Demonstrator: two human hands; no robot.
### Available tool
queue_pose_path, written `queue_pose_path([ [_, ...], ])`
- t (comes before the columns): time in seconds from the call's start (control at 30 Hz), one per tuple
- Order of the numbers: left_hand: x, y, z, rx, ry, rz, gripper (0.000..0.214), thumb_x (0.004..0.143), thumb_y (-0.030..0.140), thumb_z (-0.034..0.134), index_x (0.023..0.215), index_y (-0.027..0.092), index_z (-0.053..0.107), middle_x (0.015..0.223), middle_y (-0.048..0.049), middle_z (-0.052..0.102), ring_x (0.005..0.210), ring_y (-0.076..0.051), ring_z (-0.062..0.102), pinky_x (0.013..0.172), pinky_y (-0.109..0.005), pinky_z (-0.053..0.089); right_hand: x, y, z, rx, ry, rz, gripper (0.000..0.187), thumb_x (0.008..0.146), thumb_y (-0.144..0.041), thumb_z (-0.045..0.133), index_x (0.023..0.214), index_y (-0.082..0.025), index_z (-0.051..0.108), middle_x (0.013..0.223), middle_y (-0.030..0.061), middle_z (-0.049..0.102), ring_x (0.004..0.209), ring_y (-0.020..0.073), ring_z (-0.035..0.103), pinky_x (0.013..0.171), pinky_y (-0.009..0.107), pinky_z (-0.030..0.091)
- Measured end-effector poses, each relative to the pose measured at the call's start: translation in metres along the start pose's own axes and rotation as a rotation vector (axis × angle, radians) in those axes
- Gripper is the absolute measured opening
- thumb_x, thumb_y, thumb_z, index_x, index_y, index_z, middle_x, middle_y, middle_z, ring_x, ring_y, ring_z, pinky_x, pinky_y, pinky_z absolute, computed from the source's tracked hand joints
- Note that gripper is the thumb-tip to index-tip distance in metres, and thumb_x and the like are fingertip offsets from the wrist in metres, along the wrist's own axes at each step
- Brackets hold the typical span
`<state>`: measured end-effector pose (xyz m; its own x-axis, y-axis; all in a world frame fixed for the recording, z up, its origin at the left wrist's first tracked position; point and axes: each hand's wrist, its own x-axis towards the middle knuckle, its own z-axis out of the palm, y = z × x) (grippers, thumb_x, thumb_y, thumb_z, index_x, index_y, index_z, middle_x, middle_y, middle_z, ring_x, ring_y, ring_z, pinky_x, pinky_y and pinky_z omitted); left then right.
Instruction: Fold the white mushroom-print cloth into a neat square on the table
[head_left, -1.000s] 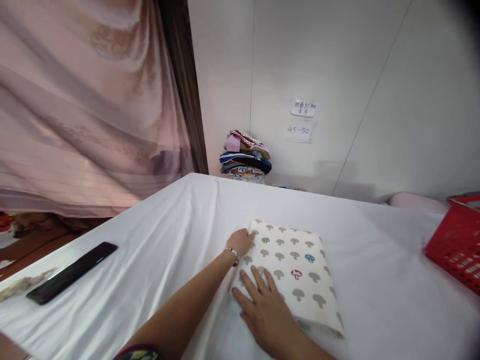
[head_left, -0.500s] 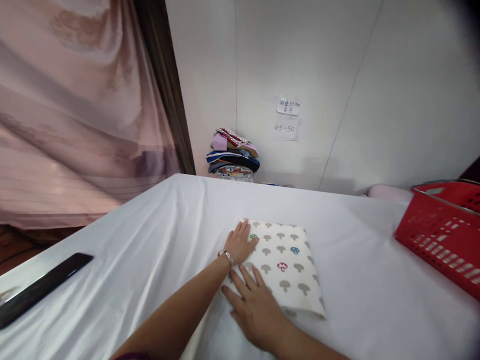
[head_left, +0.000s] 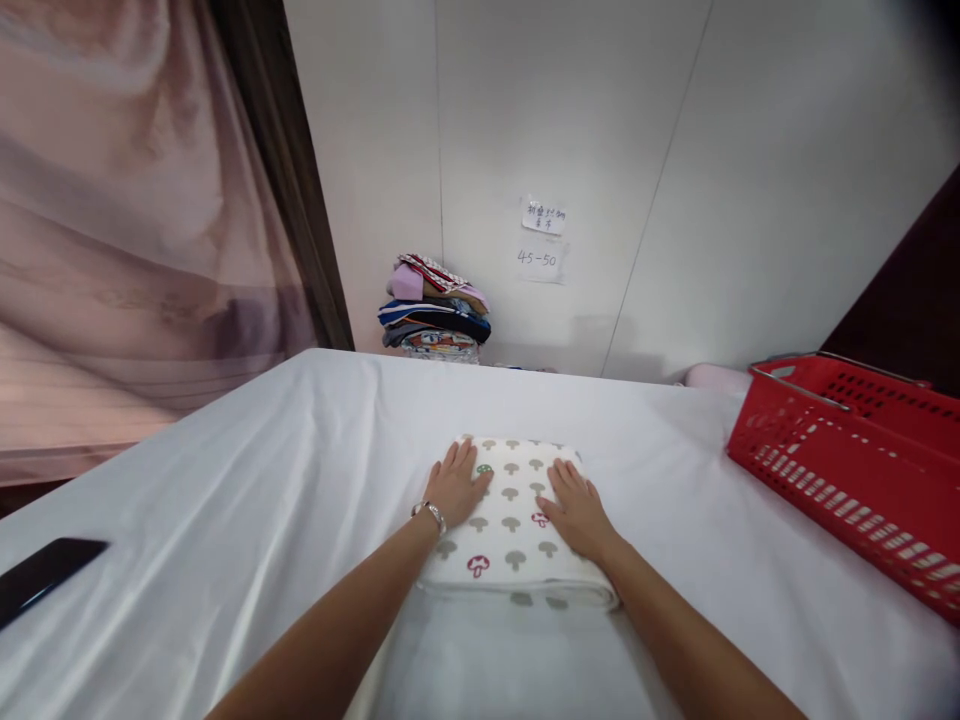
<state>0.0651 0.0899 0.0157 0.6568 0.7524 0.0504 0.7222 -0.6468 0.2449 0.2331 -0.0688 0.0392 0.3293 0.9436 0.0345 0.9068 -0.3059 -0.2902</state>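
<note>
A folded white cloth [head_left: 512, 540] printed with grey mushrooms and a few green and pink ones lies flat on the white-covered table [head_left: 300, 480]. Its near edge shows a rounded fold of several layers. My left hand [head_left: 454, 485], with a bracelet at the wrist, rests palm down on the cloth's left side, fingers stretched out. On the right side my right hand [head_left: 579, 510] lies flat too, its fingers spread and pointing away from me. Both palms hide parts of the print.
A red plastic basket [head_left: 847, 470] with a metal handle stands on the right. At the left edge lies a black phone-like object [head_left: 49, 575]. Behind the table is a stack of folded clothes [head_left: 435, 310] against the wall. A pink curtain [head_left: 135, 250] hangs at the left.
My right hand has moved from the cloth's near left corner to its right side. The cloth looks narrower, with a different part of its print on top. The view has turned right.
</note>
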Motion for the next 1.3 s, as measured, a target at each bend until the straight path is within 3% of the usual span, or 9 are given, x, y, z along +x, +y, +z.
queue_pose_path([
  [0.17,0.000,0.001,0.000,-0.015,-0.006,0.004,0.061,0.086,0.053,0.022,0.138,0.021,0.026,0.149,-0.0018,0.013,0.136,-0.022,0.009,0.106,-0.044,0.021,0.003,0.017,0.022,-0.020,-0.014,0.023,0.059,0.088,-0.049,0.029,0.138,-0.017,0.026,0.148,0.0072,0.015,0.136,0.0214,0.006,0.105,0.046,0.015],
  [0.33,0.000,0.002,-0.002,-0.006,-0.020,-0.002,0.062,0.086,0.053,0.021,0.138,0.019,0.026,0.149,-0.0020,0.012,0.136,-0.022,0.008,0.105,-0.042,0.022,0.010,0.009,0.008,-0.032,-0.097,0.049,0.059,0.088,-0.050,0.028,0.137,-0.018,0.029,0.148,0.0079,0.016,0.136,0.0222,0.007,0.105,0.047,0.011],
  [0.43,0.000,0.002,-0.002,-0.012,-0.023,0.005,0.064,0.086,0.054,0.020,0.139,0.018,0.025,0.149,-0.0016,0.012,0.136,-0.021,0.007,0.105,-0.041,0.024,0.027,0.004,-0.001,-0.041,-0.074,0.043,0.063,0.087,-0.052,0.027,0.138,-0.015,0.027,0.148,0.0097,0.013,0.136,0.0225,0.004,0.106,0.046,0.007],
  [0.6,0.001,0.000,0.001,-0.035,-0.016,-0.002,0.063,0.086,0.055,0.021,0.138,0.021,0.026,0.149,-0.0013,0.012,0.136,-0.022,0.008,0.105,-0.044,0.022,0.053,0.002,0.009,-0.089,-0.047,0.029,0.065,0.088,-0.051,0.025,0.139,-0.011,0.022,0.148,0.0106,0.013,0.136,0.0227,0.003,0.106,0.044,0.002],
  [0.8,0.001,-0.001,0.003,-0.055,0.005,0.009,0.062,0.085,0.056,0.021,0.137,0.023,0.026,0.149,-0.0005,0.013,0.136,-0.021,0.009,0.104,-0.045,0.023,0.058,0.005,0.015,-0.106,-0.077,0.039,0.065,0.088,-0.052,0.024,0.140,-0.012,0.021,0.148,0.0097,0.015,0.136,0.0218,0.006,0.107,0.043,0.001],
  [0.93,0.000,-0.001,0.000,-0.063,-0.005,0.017,0.063,0.085,0.056,0.020,0.137,0.021,0.026,0.149,-0.0003,0.012,0.136,-0.022,0.009,0.105,-0.046,0.023,0.038,-0.010,0.006,-0.086,-0.134,0.016,0.061,0.088,-0.048,0.030,0.136,-0.012,0.030,0.147,0.0112,0.018,0.135,0.0240,0.010,0.106,0.046,0.007],
  [1.03,0.000,-0.001,0.000,-0.074,-0.008,0.022,0.063,0.085,0.055,0.021,0.137,0.021,0.026,0.149,-0.0002,0.012,0.136,-0.022,0.010,0.105,-0.046,0.022,0.002,-0.025,0.010,-0.057,-0.157,-0.139,0.061,0.087,-0.051,0.032,0.136,-0.014,0.032,0.146,0.0111,0.021,0.135,0.0249,0.013,0.106,0.045,0.011],
  [1.17,0.002,-0.002,0.002,-0.083,-0.015,0.022,0.062,0.085,0.055,0.022,0.137,0.022,0.027,0.149,0.0000,0.011,0.136,-0.021,0.009,0.105,-0.047,0.022,-0.050,-0.036,0.025,-0.082,-0.075,-0.263,0.059,0.090,-0.049,0.024,0.138,-0.015,0.028,0.147,0.0097,0.020,0.135,0.0231,0.013,0.108,0.044,0.011],
  [1.3,0.003,0.001,-0.003,-0.069,-0.011,0.014,0.061,0.085,0.053,0.024,0.137,0.021,0.028,0.149,-0.0008,0.012,0.136,-0.022,0.009,0.105,-0.048,0.021,-0.072,-0.038,0.035,-0.134,0.029,-0.278,0.054,0.091,-0.043,0.027,0.138,-0.016,0.031,0.145,0.0092,0.025,0.134,0.0240,0.018,0.107,0.044,0.015],
])
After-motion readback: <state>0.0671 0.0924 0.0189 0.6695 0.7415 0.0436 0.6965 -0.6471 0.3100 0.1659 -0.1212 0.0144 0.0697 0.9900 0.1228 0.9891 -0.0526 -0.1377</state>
